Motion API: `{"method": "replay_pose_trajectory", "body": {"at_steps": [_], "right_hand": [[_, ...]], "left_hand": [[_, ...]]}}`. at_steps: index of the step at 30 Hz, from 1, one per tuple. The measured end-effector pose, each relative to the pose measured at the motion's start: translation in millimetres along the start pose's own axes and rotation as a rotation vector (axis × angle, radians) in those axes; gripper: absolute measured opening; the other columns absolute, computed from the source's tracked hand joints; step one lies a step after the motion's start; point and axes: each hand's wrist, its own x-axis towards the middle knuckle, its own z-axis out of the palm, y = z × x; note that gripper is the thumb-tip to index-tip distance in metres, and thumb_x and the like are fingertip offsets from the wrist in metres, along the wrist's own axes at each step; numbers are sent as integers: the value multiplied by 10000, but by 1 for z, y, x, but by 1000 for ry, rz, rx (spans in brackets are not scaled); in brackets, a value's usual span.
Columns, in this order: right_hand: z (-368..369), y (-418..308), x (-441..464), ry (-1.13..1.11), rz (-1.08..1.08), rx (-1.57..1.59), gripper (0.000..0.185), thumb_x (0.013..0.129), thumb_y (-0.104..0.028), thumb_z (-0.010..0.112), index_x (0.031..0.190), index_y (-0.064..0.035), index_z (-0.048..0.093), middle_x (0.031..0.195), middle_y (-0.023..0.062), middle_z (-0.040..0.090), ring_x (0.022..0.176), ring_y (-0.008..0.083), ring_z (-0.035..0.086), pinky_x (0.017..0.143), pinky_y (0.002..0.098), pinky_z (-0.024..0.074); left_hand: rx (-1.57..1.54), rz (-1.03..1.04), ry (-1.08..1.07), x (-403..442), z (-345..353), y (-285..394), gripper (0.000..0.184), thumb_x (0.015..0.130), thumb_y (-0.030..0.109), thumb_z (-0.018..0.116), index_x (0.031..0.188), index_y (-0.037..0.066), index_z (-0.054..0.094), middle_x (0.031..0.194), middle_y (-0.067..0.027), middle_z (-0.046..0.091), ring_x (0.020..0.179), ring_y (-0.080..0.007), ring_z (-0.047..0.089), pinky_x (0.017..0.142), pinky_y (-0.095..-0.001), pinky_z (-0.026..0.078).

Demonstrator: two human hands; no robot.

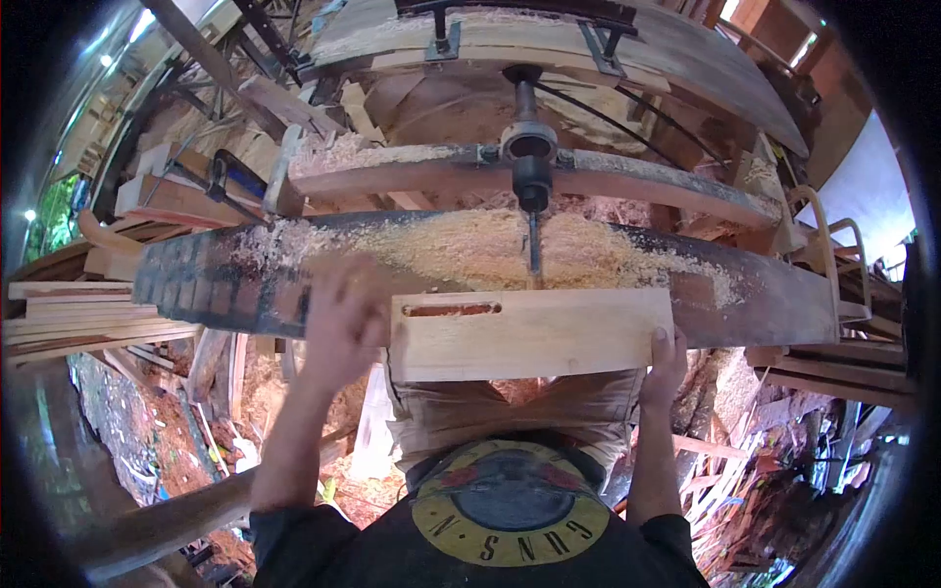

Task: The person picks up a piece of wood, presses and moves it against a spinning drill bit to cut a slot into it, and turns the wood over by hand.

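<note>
A pale wooden board (549,338) lies across in front of my body, at the near edge of a sawdust-covered wooden bench (765,304). Near its top left corner, a long narrow slot (451,311) with rounded ends is cut. My right hand (667,361) grips the board's right end, thumb on the top face. My left hand (345,309) is smeared by motion beside the board's left end; its fingers look bent, but whether it touches the board is unclear. Just behind the board's far edge, a drill bit (534,253) points toward me from a dark chuck (532,181).
Sawdust (451,250) is heaped around the bit. Behind the bench runs a wooden crossbeam (392,171) carrying the spindle. A clamp (223,181) and wood blocks sit at the left. Stacked planks (88,318) lie further left, and a bent metal frame (843,250) stands at right.
</note>
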Motion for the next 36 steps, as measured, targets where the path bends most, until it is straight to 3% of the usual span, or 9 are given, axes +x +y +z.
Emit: {"method": "replay_pose_trajectory", "body": {"at_steps": [5, 9, 15, 21, 23, 27, 30, 33, 36], "right_hand": [[1, -1, -1, -11, -13, 68, 377, 1011, -246, 652, 1246, 40, 577, 1145, 114, 652, 1039, 172, 588, 941, 309, 483], [1, 2, 0, 0, -25, -16, 458, 1023, -355, 599, 1246, 46, 603, 1163, 141, 661, 1072, 214, 599, 973, 357, 466], [-2, 1, -1, -21, -40, -27, 398, 1023, -303, 606, 1236, 34, 599, 1158, 118, 655, 1064, 192, 588, 963, 337, 465], [-6, 7, -1, -39, -33, 33, 362, 1014, -247, 638, 1246, 25, 583, 1172, 102, 640, 1068, 168, 572, 965, 312, 461], [-6, 6, 2, -46, -26, 30, 362, 1013, -243, 638, 1252, 24, 584, 1175, 104, 641, 1073, 172, 576, 969, 316, 463], [-8, -4, 2, -107, 108, 118, 390, 999, -225, 649, 1286, 28, 574, 1181, 104, 645, 1086, 176, 586, 982, 320, 466], [-27, -16, 14, -210, 280, 229, 447, 962, -208, 673, 1318, 36, 557, 1198, 109, 650, 1105, 190, 606, 995, 333, 478], [-47, -24, 27, -526, 459, 428, 674, 846, -259, 755, 1384, 65, 512, 1270, 153, 647, 1147, 252, 643, 1003, 380, 511], [-60, -18, 20, -572, 677, 499, 768, 797, -293, 782, 1403, 78, 492, 1301, 182, 634, 1161, 286, 648, 997, 401, 524]], "left_hand": [[-79, 67, -146, -1, 22, 29, 310, 826, 138, 613, 1118, 67, 691, 1464, -247, 478, 1383, -469, 409, 1135, -568, 339], [-100, 94, -181, 3, 35, 17, 268, 847, 257, 623, 1026, 63, 672, 1380, -234, 525, 1343, -455, 432, 1086, -611, 349], [180, 120, -264, 8, 22, 22, 262, 856, 268, 671, 972, 35, 644, 1378, -243, 530, 1286, -435, 494, 1048, -571, 414], [-231, -107, 356, -4, 23, 19, 510, 849, 279, 782, 1241, 29, 571, 1349, -261, 562, 1097, -382, 639, 873, -423, 559], [-479, -266, 204, -31, 28, 5, 596, 863, 296, 772, 1330, 28, 518, 1312, -243, 596, 1109, -344, 645, 863, -414, 558], [-535, -524, -22, -60, 24, 26, 595, 905, 319, 727, 1368, 7, 523, 1197, -199, 670, 1084, -270, 660, 867, -389, 550], [-714, -793, -151, -62, 35, 42, 507, 931, 327, 688, 1296, -9, 585, 1086, -192, 685, 1007, -291, 669, 859, -408, 536], [-380, -660, -172, -50, 29, 61, 442, 939, 316, 669, 1239, -7, 629, 983, -192, 663, 902, -343, 655, 801, -436, 520], [-291, -443, -48, -54, 27, 61, 424, 930, 294, 676, 1233, 1, 629, 931, -206, 627, 837, -378, 621, 740, -463, 496]]}}
